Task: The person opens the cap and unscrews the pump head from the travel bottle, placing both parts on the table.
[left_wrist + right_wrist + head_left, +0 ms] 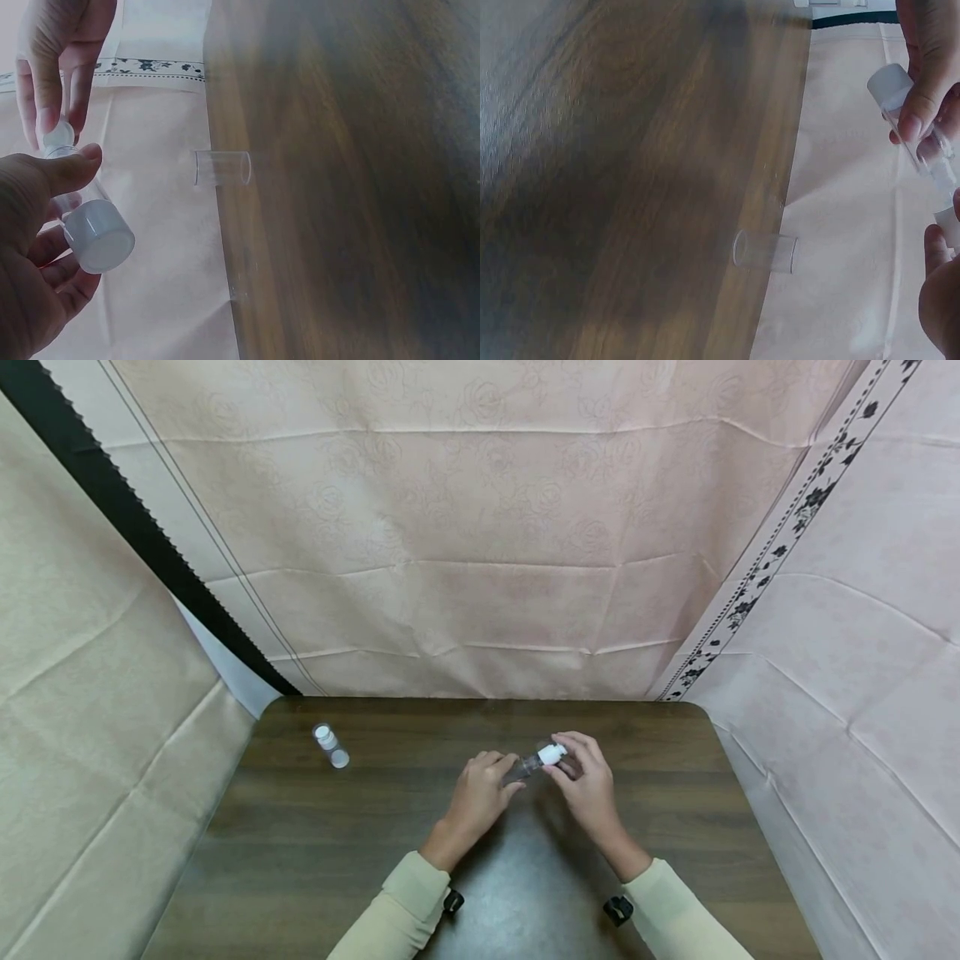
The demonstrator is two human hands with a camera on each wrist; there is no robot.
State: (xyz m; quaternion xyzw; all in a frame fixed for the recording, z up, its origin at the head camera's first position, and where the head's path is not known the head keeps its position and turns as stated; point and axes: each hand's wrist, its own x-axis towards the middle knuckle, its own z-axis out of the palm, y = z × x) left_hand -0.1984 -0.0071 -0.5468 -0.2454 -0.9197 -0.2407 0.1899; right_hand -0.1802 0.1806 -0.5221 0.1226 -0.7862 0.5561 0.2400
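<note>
In the head view a small clear bottle (527, 766) with a white top (552, 754) is held tilted above the table. My left hand (477, 793) grips its clear body between thumb and fingers. The white end (101, 236) of the bottle sticks out past that hand in the left wrist view. At the other end, my right hand (588, 785) pinches the white top with thumb and fingertips. Those fingertips partly hide the top. Near the table's far edge lies a clear, hollow cylinder like a cap (765, 251), close to the hands and touched by neither.
A second small bottle (331, 745) with white ends is at the back left of the brown wooden table (300, 860). Pale patterned cloth (480, 527) hangs behind the table's far edge and along both sides.
</note>
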